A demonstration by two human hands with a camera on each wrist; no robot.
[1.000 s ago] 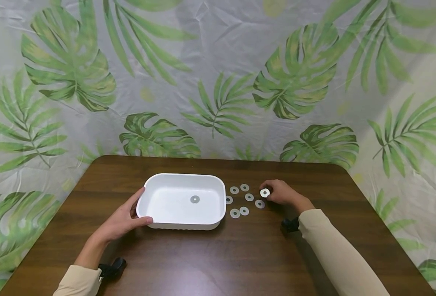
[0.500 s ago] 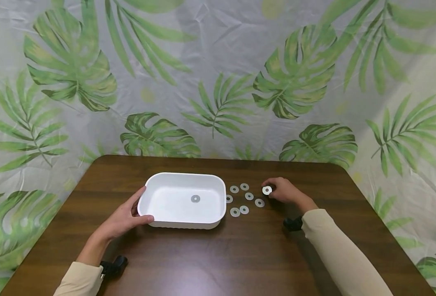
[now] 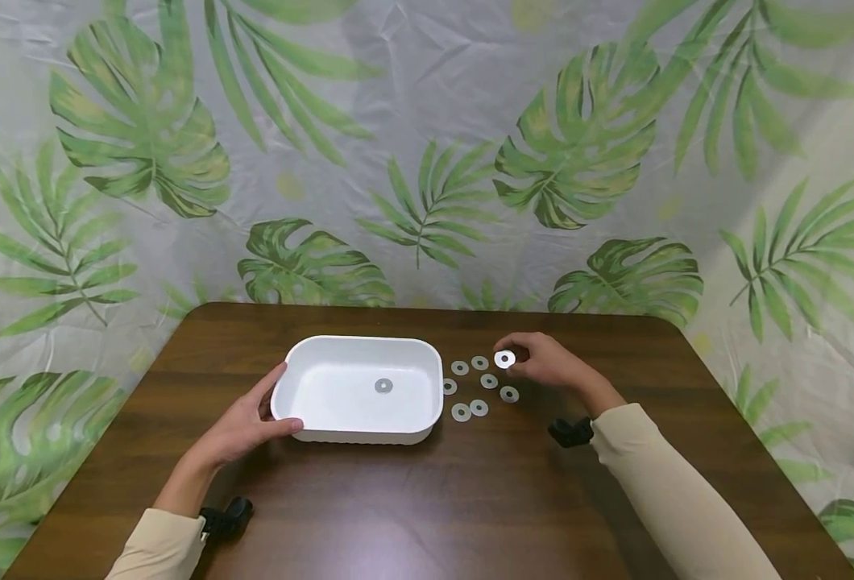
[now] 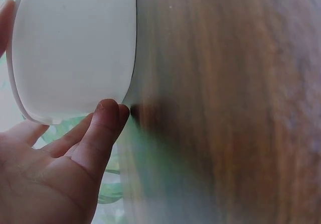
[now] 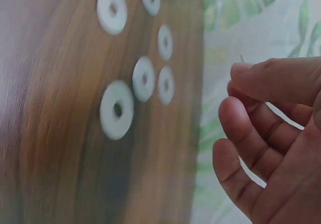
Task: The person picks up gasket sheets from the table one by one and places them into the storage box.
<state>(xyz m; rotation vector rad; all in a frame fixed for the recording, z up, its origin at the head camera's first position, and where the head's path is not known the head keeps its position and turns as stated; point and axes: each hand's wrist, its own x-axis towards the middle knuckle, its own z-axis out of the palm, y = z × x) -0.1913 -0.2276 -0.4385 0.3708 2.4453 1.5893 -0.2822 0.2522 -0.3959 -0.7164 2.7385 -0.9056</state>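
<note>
In the head view a white rectangular tub (image 3: 358,409) stands left of centre, with one flat grey washer (image 3: 383,386) lying on its floor. My left hand (image 3: 238,431) grips the tub's left end, thumb on the front rim and fingers around the far side. The left wrist view has the same left hand (image 4: 60,169) at the tub's end (image 4: 75,48). Between thumb and fingers my right hand (image 3: 553,362) pinches another washer (image 3: 497,362), raised above the table. In the right wrist view only a thin edge shows at the fingertips of the right hand (image 5: 276,128).
Several loose washers (image 3: 488,381) lie flat between the tub and my right hand, the leftmost close against the tub's right side. The brown wooden table (image 3: 398,515) ends at a leaf-print cloth (image 3: 427,161) hanging behind it. Black wrist devices (image 3: 570,432) sit on both wrists.
My right hand has shifted left and away from me with the pinched washer, after a slight move right. The left hand and the tub stay in place.
</note>
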